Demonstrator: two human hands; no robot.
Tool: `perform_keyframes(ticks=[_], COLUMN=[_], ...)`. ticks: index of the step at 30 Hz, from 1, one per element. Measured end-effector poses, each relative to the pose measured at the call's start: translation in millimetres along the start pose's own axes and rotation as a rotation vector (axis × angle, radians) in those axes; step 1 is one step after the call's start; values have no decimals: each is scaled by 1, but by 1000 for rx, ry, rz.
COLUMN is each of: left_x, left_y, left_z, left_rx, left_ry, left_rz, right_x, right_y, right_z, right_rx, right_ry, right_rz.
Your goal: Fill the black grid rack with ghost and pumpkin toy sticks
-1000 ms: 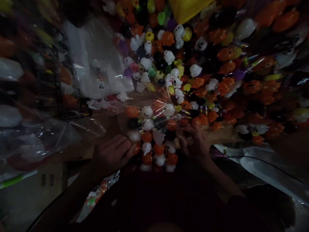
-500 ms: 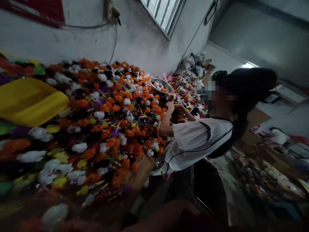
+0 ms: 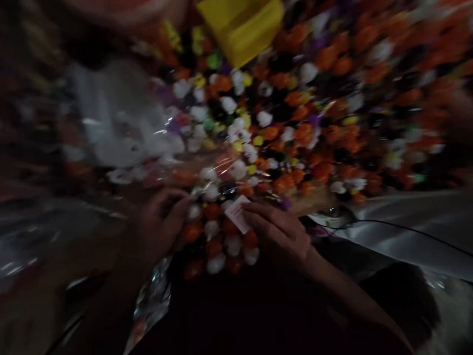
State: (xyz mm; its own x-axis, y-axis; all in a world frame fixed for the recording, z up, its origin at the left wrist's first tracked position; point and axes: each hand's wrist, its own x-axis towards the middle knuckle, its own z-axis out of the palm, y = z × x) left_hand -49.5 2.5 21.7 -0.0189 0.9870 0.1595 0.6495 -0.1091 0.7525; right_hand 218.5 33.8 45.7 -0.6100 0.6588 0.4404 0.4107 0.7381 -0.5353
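My right hand (image 3: 283,229) pinches a small white card (image 3: 238,213) with reddish print between thumb and fingers. The card lies against a cluster of orange, white and black toy pieces (image 3: 212,230), which seems to be inside a clear plastic bag. My left hand (image 3: 162,222) is curled at the left side of this cluster, its thumb and fingers closed on the edge. What exactly the left fingertips grip is dim and blurred. The cluster sits close against my dark clothing.
Beyond my hands spreads a heap of small orange, white, black, yellow and purple toys (image 3: 303,133). On it rests a yellow plastic scoop or tray (image 3: 244,29). Clear bags of white pieces (image 3: 121,113) lie to the left. Part of a person's white garment (image 3: 410,222) shows at right.
The view has swung down and left from the neighbouring person to my own hands. Both hands, the card and the toy cluster are now in sight.
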Motion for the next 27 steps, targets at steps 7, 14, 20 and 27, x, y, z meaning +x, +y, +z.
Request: perform_keyframes(ticks=[7, 14, 20, 27], left_x=[2, 10, 19, 21], left_y=[11, 22, 26, 29], left_z=[-3, 5, 5, 10], left_rx=[71, 330, 277, 396], left_ry=[-33, 251, 253, 336], left_rz=[-212, 147, 207, 267], right_x=[-2, 16, 22, 32], right_y=[-3, -4, -11, -19], right_z=[19, 38, 40, 32], right_rx=[121, 16, -196, -221], right_ry=[-114, -196, -307, -409], right_rz=[-129, -115, -79, -51])
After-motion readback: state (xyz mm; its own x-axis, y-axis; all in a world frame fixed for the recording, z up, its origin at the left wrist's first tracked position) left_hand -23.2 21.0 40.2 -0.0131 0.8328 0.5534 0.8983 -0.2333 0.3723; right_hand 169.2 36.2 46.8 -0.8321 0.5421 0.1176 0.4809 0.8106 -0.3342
